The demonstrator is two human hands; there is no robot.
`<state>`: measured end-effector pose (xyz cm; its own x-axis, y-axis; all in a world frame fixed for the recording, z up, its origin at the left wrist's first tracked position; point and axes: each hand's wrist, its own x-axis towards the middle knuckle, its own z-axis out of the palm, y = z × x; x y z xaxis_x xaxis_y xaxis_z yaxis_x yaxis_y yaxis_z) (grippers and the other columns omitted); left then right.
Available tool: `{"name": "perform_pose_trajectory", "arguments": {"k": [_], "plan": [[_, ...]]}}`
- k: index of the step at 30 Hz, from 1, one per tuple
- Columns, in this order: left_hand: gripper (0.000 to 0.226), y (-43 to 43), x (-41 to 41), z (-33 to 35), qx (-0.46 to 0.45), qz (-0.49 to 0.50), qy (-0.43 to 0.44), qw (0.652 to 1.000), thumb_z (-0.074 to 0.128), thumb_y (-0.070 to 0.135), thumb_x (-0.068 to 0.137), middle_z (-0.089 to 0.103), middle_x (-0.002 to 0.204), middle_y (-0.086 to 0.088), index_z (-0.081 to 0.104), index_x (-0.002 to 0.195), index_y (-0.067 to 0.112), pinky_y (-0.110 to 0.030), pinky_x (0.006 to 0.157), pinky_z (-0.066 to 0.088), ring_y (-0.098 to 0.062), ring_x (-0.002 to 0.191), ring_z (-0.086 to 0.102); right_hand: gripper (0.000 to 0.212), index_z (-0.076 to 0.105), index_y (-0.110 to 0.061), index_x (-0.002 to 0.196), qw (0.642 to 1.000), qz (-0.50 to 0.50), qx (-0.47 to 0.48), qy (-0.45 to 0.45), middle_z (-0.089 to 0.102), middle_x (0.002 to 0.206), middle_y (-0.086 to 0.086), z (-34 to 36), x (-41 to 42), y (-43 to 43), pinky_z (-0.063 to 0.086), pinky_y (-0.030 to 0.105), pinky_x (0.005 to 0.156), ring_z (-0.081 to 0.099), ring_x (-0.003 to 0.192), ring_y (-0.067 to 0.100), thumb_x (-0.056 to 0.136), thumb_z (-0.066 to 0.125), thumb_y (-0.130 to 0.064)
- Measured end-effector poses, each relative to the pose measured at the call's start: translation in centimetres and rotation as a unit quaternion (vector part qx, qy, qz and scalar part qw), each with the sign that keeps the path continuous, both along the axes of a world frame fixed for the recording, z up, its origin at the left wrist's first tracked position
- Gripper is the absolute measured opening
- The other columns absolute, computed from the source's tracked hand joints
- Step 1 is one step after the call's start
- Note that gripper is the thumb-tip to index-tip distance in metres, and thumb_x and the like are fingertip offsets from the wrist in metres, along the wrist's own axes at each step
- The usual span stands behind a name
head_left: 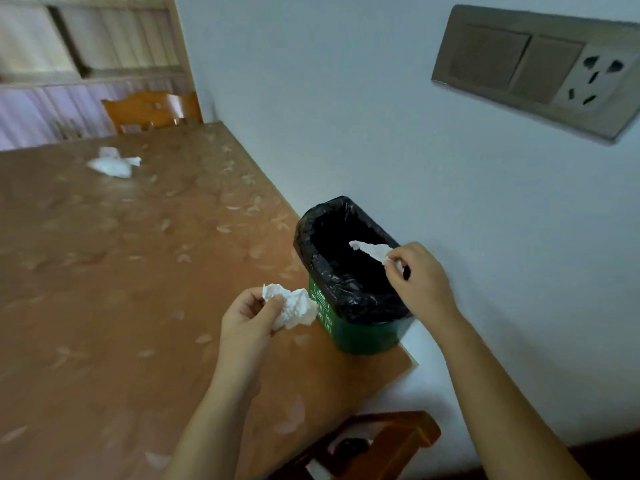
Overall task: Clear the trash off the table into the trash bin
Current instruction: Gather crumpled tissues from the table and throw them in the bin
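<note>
A small green trash bin lined with a black bag stands on the table, at its right edge close to the wall. The bag is folded down over the bin's rim, and the opening is dark inside.

Over that opening, the right hand pinches a white tissue between thumb and fingertips. The fingers are curled closed around one end of it, and the free end sticks out to the left above the inside of the bin. The hand hangs over the bin's right rim, palm turned down and inward, the bare forearm running back toward the lower right.

The left hand is closed on a crumpled white tissue wad. The thumb presses into the wad from the front and the fingers wrap behind it. Most of the paper bulges out to the right of the grip, just beside the bin's left wall. This hand is held above the table, thumb side up, with the forearm coming from the bottom of the view.

A third crumpled tissue lies on the far left part of the table, well apart from the bin. A wooden chair stands behind the far end of the table, and another chair back shows at the near corner. A switch and socket panel is set in the wall on the upper right.
</note>
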<state>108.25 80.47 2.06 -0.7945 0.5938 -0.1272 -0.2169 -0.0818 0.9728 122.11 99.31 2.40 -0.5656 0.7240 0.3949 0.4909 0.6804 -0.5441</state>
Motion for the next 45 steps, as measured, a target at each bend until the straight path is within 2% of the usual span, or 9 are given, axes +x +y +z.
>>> {"name": "perform_pose_trajectory", "arguments": {"k": [5, 13, 16, 19, 21, 24, 32, 40, 45], "plan": [[0.009, 3.5, -0.4, 1.4, -0.015, 0.012, 0.053, 0.998, 0.056, 0.012, 0.088, 0.059, 0.081, -0.012, 0.062, 0.082, 0.01, -0.036, 0.071, 0.047, -0.023, 0.074, 0.054, 0.029, 0.056, -0.016, 0.115, 0.998, 0.008, -0.06, -0.02, 0.058, 0.112, -0.002, -0.8, 1.2, 0.8, 0.035, 0.021, 0.082, 0.051, 0.102, 0.013, 0.087, 0.057, -0.024], [0.011, 12.3, -0.7, 3.0, -0.057, -0.003, 0.261, 0.964, 0.054, 0.021, 0.09, 0.054, 0.07, 0.002, 0.058, 0.081, 0.022, -0.02, 0.056, 0.039, -0.011, 0.062, 0.047, 0.025, 0.061, -0.019, 0.109, 0.998, 0.014, -0.064, 0.02, 0.055, 0.104, -0.011, -0.6, 5.3, 0.9, 0.032, 0.013, 0.083, 0.049, 0.097, 0.003, 0.084, 0.06, -0.022], [0.012, 14.4, -0.5, 2.7, -0.157, -0.059, 0.398, 0.902, 0.051, 0.024, 0.091, 0.057, 0.084, 0.003, 0.06, 0.098, 0.018, -0.011, 0.055, 0.037, -0.01, 0.072, 0.052, 0.025, 0.061, -0.019, 0.109, 0.997, 0.028, -0.065, 0.023, 0.054, 0.103, -0.012, -0.2, 6.1, 1.2, 0.031, 0.01, 0.083, 0.05, 0.098, 0.003, 0.084, 0.06, -0.021], [0.035, 14.4, -0.2, 1.5, -0.245, -0.137, 0.512, 0.812, 0.054, 0.027, 0.09, 0.054, 0.12, -0.004, 0.053, 0.122, 0.011, -0.023, 0.086, 0.041, -0.017, 0.105, 0.052, 0.025, 0.06, -0.019, 0.109, 0.997, 0.043, -0.063, 0.027, 0.056, 0.105, -0.01, 0.1, 6.4, 1.3, 0.032, 0.008, 0.084, 0.051, 0.101, 0.004, 0.084, 0.06, -0.02], [0.04, 13.1, 0.3, 1.0, -0.266, -0.142, 0.533, 0.79, 0.055, 0.029, 0.089, 0.049, 0.128, -0.003, 0.05, 0.126, 0.013, -0.029, 0.098, 0.038, -0.017, 0.111, 0.05, 0.025, 0.061, -0.019, 0.109, 0.997, 0.056, -0.053, 0.027, 0.057, 0.107, -0.01, 0.4, 6.0, 1.1, 0.029, 0.003, 0.083, 0.05, 0.1, 0.003, 0.084, 0.06, -0.02], [0.038, 9.8, 1.2, 0.3, -0.28, -0.095, 0.566, 0.769, 0.056, 0.029, 0.089, 0.051, 0.125, -0.003, 0.052, 0.124, 0.013, -0.028, 0.094, 0.038, -0.019, 0.115, 0.047, 0.024, 0.061, -0.016, 0.109, 0.994, 0.097, -0.039, 0.017, 0.058, 0.108, -0.007, 0.7, 4.5, 0.4, 0.027, -0.001, 0.08, 0.048, 0.099, 0.003, 0.085, 0.059, -0.02], [0.034, -4.8, 3.2, -1.1, -0.424, 0.06, 0.526, 0.735, 0.078, 0.009, 0.065, 0.067, 0.1, -0.011, 0.068, 0.098, 0.006, -0.039, 0.066, 0.053, -0.032, 0.083, 0.063, 0.031, 0.055, -0.015, 0.118, 0.957, 0.284, -0.009, -0.05, 0.054, 0.123, 0.0, -0.6, -2.7, -5.2, 0.03, 0.019, 0.093, 0.043, 0.118, 0.014, 0.089, 0.054, -0.026], [0.031, -20.5, 5.4, -2.8, -0.497, 0.239, 0.397, 0.734, 0.052, 0.025, 0.076, 0.068, 0.094, -0.014, 0.069, 0.092, 0.005, -0.042, 0.069, 0.053, -0.034, 0.081, 0.063, 0.036, 0.046, -0.023, 0.127, 0.878, 0.461, 0.038, -0.121, 0.043, 0.136, -0.006, -1.8, -8.8, -18.9, 0.024, 0.026, 0.104, 0.028, 0.129, 0.011, 0.092, 0.045, -0.034], [0.02, -30.9, 6.7, -3.7, -0.5, 0.338, 0.363, 0.71, 0.063, 0.017, 0.072, 0.069, 0.091, -0.012, 0.07, 0.087, 0.006, -0.04, 0.063, 0.053, -0.033, 0.076, 0.065, 0.032, 0.057, -0.018, 0.117, 0.838, 0.53, 0.053, -0.121, 0.056, 0.124, 0.0, -3.1, -11.5, -30.4, 0.036, 0.035, 0.098, 0.043, 0.119, 0.016, 0.088, 0.049, -0.031]]}}
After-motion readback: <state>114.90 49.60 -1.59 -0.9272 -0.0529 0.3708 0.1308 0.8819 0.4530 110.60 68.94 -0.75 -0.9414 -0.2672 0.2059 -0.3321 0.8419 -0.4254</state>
